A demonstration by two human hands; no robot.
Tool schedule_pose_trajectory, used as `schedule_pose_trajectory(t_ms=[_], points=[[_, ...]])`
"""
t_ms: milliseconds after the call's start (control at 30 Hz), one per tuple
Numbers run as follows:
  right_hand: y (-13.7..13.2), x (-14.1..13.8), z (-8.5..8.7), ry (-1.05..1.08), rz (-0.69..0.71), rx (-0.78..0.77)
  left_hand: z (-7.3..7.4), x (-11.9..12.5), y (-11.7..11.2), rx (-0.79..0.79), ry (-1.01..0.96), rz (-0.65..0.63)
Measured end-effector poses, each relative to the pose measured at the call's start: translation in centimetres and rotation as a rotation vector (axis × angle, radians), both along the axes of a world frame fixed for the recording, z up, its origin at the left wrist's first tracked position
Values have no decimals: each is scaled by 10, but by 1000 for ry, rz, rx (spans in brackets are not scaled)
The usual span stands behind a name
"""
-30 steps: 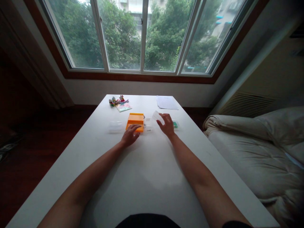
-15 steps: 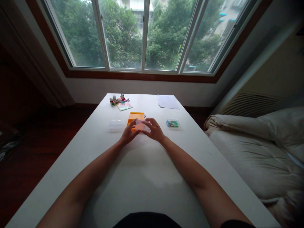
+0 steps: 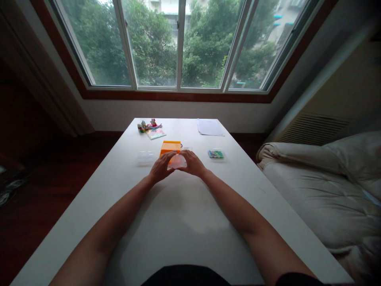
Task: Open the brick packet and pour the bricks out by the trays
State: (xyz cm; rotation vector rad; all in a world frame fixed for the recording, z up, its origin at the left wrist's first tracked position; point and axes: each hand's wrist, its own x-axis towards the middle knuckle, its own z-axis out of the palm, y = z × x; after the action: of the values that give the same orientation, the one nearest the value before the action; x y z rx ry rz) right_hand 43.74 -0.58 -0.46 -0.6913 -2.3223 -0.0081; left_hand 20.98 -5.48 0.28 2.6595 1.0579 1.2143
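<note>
tabletop [image 3: 184, 222] plain white, box [image 3: 169, 146] orange, plastic piece [image 3: 177, 161] clear and colourless, flat case [image 3: 145, 157] clear too, small case [image 3: 216, 153] green and blue inside, paper sheet [image 3: 210, 127] white, toy bits [image 3: 146, 126] multicoloured, card [image 3: 156, 133] pink and green, floor [image 3: 44, 178] dark red-brown, bedding [image 3: 321, 186] off-white, window frame [image 3: 179, 43] white, trees [image 3: 208, 43] green

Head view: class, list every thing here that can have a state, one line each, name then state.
left hand: grip closed on the clear plastic piece
right hand: grip closed on the same piece
clear plastic piece: held between both hands
orange box: lying flat, near edge hidden by the hands
clear case: lying flat, untouched
small case of green bits: lying flat, untouched
paper sheet: lying flat
</note>
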Motion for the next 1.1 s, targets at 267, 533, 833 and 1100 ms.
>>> schedule_pose_trajectory(t_ms=[267, 533, 833, 1100], points=[[2, -3, -10, 18, -9, -6, -6, -4, 4, -1, 47, 32], [4, -2, -14, -15, -55, 41, -10, -5, 6, 19, 81, 27], [0, -2, -11, 19, -71, 88, -13, -11, 7, -38, -12, 105], [-5, 0, 3, 110, -54, 139, -20, -11, 10, -70, -232, 300]])
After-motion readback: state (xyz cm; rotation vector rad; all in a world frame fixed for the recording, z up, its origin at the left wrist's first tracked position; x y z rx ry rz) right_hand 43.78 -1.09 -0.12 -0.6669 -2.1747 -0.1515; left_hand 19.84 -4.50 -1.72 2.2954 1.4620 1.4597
